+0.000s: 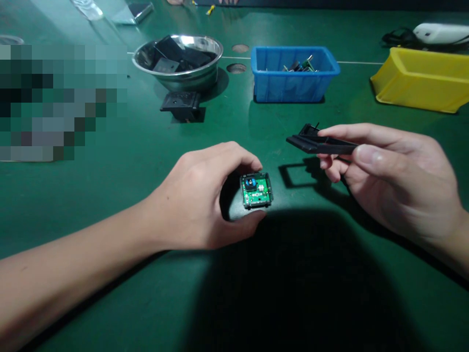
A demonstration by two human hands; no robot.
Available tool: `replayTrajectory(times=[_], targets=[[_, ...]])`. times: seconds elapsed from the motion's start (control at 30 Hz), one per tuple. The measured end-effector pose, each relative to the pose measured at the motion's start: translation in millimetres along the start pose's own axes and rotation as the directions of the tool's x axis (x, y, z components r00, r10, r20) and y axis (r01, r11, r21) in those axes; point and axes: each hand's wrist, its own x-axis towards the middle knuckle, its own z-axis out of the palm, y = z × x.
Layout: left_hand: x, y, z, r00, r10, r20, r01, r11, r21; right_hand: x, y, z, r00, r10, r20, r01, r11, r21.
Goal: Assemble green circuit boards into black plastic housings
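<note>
My left hand (205, 200) curves round a small square black housing (271, 190), its forefinger at the far side and its thumb at the near side. Inside the housing, face up, lies a green circuit board (256, 196) with a blue and black round part on it. On the right, my right hand (395, 171) pinches a black plastic frame (315, 144) between thumb and fingers. The frame is held tilted above the table and casts a square shadow. A gap separates it from the housing.
A steel bowl (216, 71) of black plastic parts stands at the back, with another black part (181, 105) before it. Further right are a blue bin (289, 88) holding small electronic parts and a yellow bin (414, 90). Two round holes show in the green table (110, 205).
</note>
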Motion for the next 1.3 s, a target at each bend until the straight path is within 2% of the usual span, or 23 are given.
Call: replayTrajectory(times=[0.2, 0.5, 0.73, 0.83, 0.97, 1.13, 1.3], targets=[[-2.3, -4.0, -2.3, 0.998, 0.032, -0.053, -0.029, 0.998, 0.059, -0.2, -0.8, 0.9, 1.0, 0.018, -0.013, -0.018, 1.0, 0.019], [-3.5, -4.2, -4.3, 1.0, -0.017, -0.023, 0.018, 0.999, 0.046, 0.0, 0.6, -0.2, 1.0, 0.003, -0.005, -0.003, 1.0, 0.006], [-3.5, -12.6, -6.4, 0.992, 0.13, -0.001, -0.13, 0.991, 0.045, -0.4, 1.2, -1.1, 1.0, 0.002, 0.004, -0.002, 1.0, -0.005], [-3.3, -16.0, -5.9, 0.99, 0.143, 0.009, -0.144, 0.987, 0.065, -0.3, 0.7, -1.1, 1.0, 0.008, 0.0, -0.008, 1.0, -0.01], [-3.0, -16.1, -5.3, 0.993, 0.117, -0.005, -0.116, 0.992, 0.058, 0.1, 0.8, -1.1, 1.0, 0.009, 0.006, -0.009, 1.0, -0.015], [-2.2, -11.6, -5.4, 0.997, 0.076, -0.02, -0.077, 0.996, -0.035, 0.5, 2.1, -1.8, 1.0, -0.001, 0.01, 0.001, 1.0, -0.019], [-2.4, -8.3, -4.7, 0.999, -0.033, 0.015, 0.034, 0.998, -0.048, -0.3, 3.0, -2.5, 1.0, -0.009, 0.015, 0.01, 1.0, -0.024]])
